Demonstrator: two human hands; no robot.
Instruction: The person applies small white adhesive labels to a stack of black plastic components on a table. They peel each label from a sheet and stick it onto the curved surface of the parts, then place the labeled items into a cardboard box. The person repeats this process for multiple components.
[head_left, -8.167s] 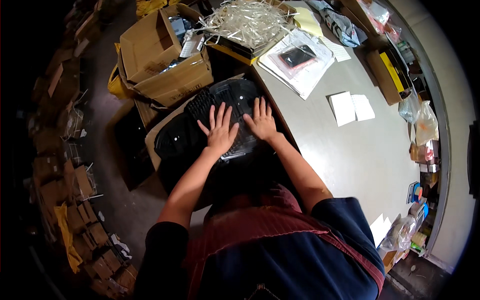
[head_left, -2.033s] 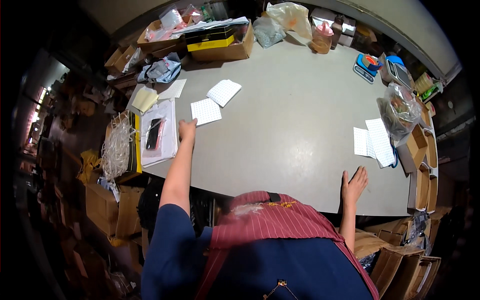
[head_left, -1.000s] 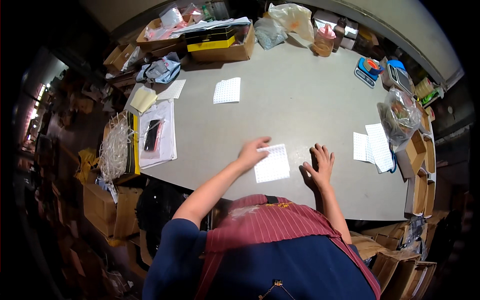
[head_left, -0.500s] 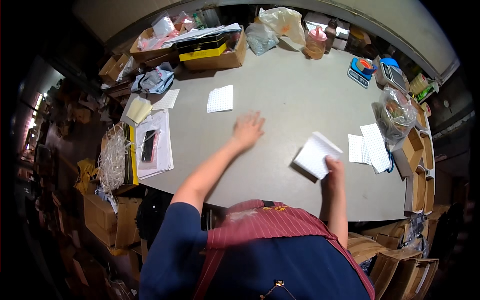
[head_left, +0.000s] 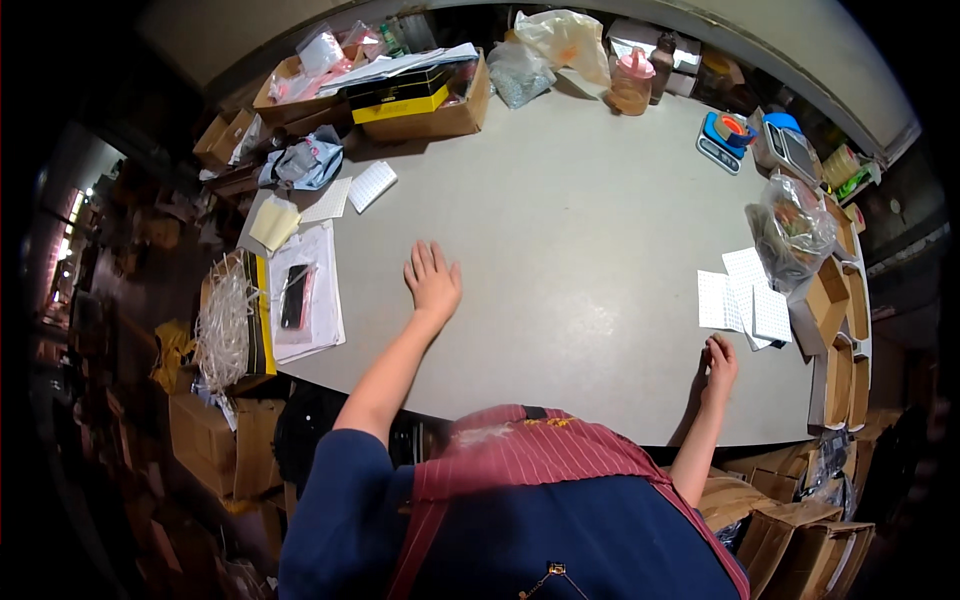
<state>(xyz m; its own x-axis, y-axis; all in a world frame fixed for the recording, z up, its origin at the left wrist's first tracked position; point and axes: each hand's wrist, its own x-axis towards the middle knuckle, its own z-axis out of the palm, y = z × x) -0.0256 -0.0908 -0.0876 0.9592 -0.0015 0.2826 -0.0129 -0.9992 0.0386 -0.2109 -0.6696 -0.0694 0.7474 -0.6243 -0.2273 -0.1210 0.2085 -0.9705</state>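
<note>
My left hand point(head_left: 433, 285) lies flat on the grey table with its fingers spread, holding nothing. To its upper left, a white sheet pad point(head_left: 373, 186) with rows of small marks rests beside another marked sheet point(head_left: 328, 200). My right hand point(head_left: 720, 368) is loosely curled and empty, its fingers a little apart, just above the right part of the table. Just beyond it is a small white pad point(head_left: 771, 313) with printed rows, lying across a long white sheet point(head_left: 742, 268). One more white sheet point(head_left: 716, 300) is partly under that one.
A phone point(head_left: 296, 296) lies on papers at the left, near a box of clear strips point(head_left: 228, 325). Cardboard boxes point(head_left: 425, 122), a pink-lidded jug point(head_left: 631, 84) and a blue scale point(head_left: 720, 145) line the back. Cardboard trays point(head_left: 828, 300) and a plastic bag point(head_left: 795, 222) edge the right side.
My right hand has let go of the white pad, now on the sheets at the right. The other pad has shifted left toward the sheet there. My left hand has moved left.
</note>
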